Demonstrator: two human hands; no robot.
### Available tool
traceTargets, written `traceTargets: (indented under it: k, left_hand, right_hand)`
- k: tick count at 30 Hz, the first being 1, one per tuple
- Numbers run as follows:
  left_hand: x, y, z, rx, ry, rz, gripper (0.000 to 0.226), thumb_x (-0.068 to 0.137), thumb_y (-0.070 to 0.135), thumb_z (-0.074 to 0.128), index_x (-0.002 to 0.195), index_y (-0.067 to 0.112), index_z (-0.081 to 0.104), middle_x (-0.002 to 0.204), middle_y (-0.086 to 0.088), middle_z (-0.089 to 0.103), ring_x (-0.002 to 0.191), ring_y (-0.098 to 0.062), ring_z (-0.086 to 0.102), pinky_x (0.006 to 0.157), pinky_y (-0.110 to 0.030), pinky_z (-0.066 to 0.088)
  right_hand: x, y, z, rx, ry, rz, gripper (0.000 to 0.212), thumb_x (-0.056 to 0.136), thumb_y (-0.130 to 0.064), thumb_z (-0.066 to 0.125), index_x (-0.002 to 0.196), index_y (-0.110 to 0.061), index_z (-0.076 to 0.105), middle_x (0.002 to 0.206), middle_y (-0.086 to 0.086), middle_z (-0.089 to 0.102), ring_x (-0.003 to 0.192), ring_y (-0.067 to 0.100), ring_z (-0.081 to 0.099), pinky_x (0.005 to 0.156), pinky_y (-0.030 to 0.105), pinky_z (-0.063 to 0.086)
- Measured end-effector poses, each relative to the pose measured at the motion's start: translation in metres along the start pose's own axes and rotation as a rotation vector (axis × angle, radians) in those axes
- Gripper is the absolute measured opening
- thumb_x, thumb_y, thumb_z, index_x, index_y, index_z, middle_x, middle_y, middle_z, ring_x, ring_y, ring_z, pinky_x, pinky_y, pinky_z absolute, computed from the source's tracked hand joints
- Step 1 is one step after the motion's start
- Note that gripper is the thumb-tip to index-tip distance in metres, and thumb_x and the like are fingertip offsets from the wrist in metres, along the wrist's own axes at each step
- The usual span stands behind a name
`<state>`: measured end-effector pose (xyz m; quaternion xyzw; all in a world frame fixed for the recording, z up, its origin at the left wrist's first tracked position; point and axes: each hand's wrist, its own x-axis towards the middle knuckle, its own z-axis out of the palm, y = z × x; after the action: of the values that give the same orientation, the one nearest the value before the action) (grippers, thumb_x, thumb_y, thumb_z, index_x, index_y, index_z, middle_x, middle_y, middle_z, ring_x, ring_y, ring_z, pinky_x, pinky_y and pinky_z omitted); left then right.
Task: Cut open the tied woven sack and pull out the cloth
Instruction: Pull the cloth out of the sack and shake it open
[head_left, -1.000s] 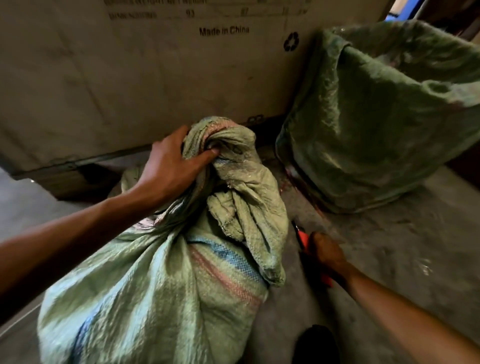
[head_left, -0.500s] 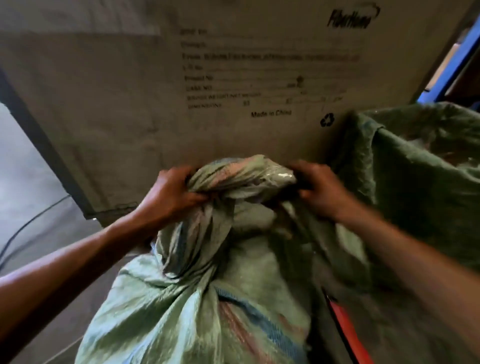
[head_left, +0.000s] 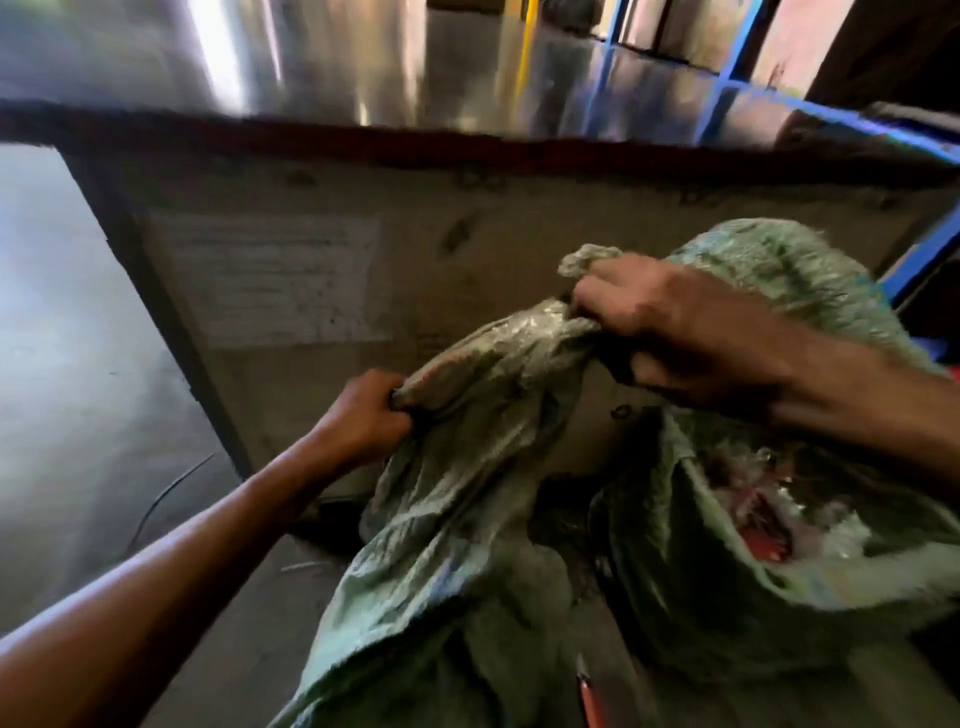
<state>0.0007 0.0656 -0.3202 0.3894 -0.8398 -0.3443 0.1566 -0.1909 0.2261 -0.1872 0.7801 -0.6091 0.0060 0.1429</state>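
Biggest risk I see here: both hands are yanking the knotted top of the sack (head_left: 467, 467) while the red-handled cutter (head_left: 589, 699) sits on the floor by the bottom edge of view, so the weave could rip unevenly or the sack could tip and land on the blade. Left hand (head_left: 358, 415) is fisted tight on the lower end of the twisted neck, right hand (head_left: 670, 322) is clenched on the upper end. Sack hangs below and between them, in front of the big cardboard box (head_left: 363, 270). No cloth visible yet
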Motion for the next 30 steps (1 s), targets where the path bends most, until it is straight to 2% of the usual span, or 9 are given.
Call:
traceTargets:
  k: [5,10,14,17,19,21,24,28,30]
  left_hand:
    - [-0.016,0.113,-0.061,-0.008,-0.105,-0.077,0.01,0.082,0.007,0.06,0.081,-0.001,0.067,0.091,-0.022,0.07,0.09,-0.019,0.062,0.057,-0.021,0.033]
    - [-0.027,0.221,-0.132,-0.053,-0.083,-0.011,0.035,0.077,0.001,0.058,0.05,0.019,0.045,0.053,0.012,0.05,0.058,-0.001,0.046,0.04,-0.006,0.034]
    - [-0.023,0.32,-0.206,-0.145,-0.017,0.08,0.037,0.071,-0.003,0.058,0.046,0.022,0.047,0.042,0.012,0.046,0.048,0.007,0.04,0.042,-0.013,0.033]
    - [-0.041,0.39,-0.249,-0.613,-0.21,0.251,0.035,0.062,0.002,0.056,0.085,0.026,0.066,0.07,0.013,0.069,0.068,0.007,0.06,0.065,-0.02,0.051]
    - [-0.059,0.431,-0.254,-0.808,-0.383,0.334,0.032,0.072,0.008,0.068,0.101,0.021,0.064,0.084,0.007,0.074,0.08,-0.004,0.068,0.072,-0.024,0.056]
    - [-0.073,0.463,-0.241,-0.785,-0.281,0.47,0.013,0.075,0.011,0.072,0.082,0.02,0.067,0.068,0.015,0.072,0.066,0.002,0.064,0.062,-0.019,0.053]
    - [-0.076,0.491,-0.222,-0.862,-0.101,0.508,0.011,0.071,0.014,0.062,0.061,0.02,0.063,0.054,0.017,0.063,0.057,0.005,0.052,0.053,-0.018,0.047]
    - [-0.089,0.521,-0.201,-1.023,-0.162,0.506,0.015,0.074,0.013,0.058,0.065,0.02,0.068,0.065,0.012,0.065,0.067,-0.004,0.054,0.06,-0.027,0.05]
    - [-0.106,0.544,-0.191,-1.12,-0.276,0.493,0.018,0.08,0.012,0.063,0.07,0.024,0.073,0.07,0.011,0.071,0.074,-0.006,0.06,0.069,-0.027,0.053]
  right_hand:
    - [0.019,0.028,-0.137,-0.043,-0.072,-0.161,0.036,0.058,-0.014,0.023,0.082,-0.012,0.048,0.086,0.01,0.058,0.08,0.033,0.057,0.059,0.04,0.053]
    - [0.002,0.06,-0.283,0.073,-0.098,-0.072,0.034,0.061,-0.014,0.029,0.084,-0.01,0.054,0.089,0.006,0.059,0.084,0.025,0.056,0.057,0.036,0.05]
    - [0.002,0.084,-0.401,0.112,-0.108,0.023,0.02,0.057,-0.001,0.048,0.075,-0.009,0.052,0.087,0.008,0.059,0.08,0.029,0.059,0.058,0.043,0.05]
    - [-0.01,0.1,-0.465,0.212,-0.005,0.087,0.02,0.059,-0.008,0.044,0.073,-0.007,0.058,0.085,0.012,0.063,0.079,0.029,0.061,0.062,0.044,0.049]
    - [-0.013,0.101,-0.493,0.237,0.08,0.136,0.029,0.059,-0.013,0.04,0.075,-0.005,0.063,0.084,0.014,0.065,0.08,0.03,0.063,0.065,0.043,0.05]
    - [-0.016,0.096,-0.506,0.2,0.087,0.215,0.029,0.06,-0.006,0.046,0.079,-0.009,0.067,0.085,0.011,0.067,0.082,0.028,0.064,0.068,0.043,0.051]
    - [-0.032,0.085,-0.515,-0.065,0.086,0.396,0.04,0.057,-0.004,0.057,0.092,-0.016,0.071,0.091,0.009,0.07,0.091,0.031,0.063,0.085,0.041,0.048]
    - [-0.093,0.03,-0.494,-0.315,0.279,0.654,0.052,0.074,-0.019,0.062,0.125,-0.009,0.056,0.134,0.017,0.053,0.125,0.034,0.045,0.11,0.044,0.027]
    - [-0.132,-0.011,-0.47,-0.252,0.439,0.823,0.054,0.08,-0.025,0.061,0.131,-0.009,0.051,0.14,0.015,0.047,0.128,0.029,0.042,0.112,0.04,0.03]
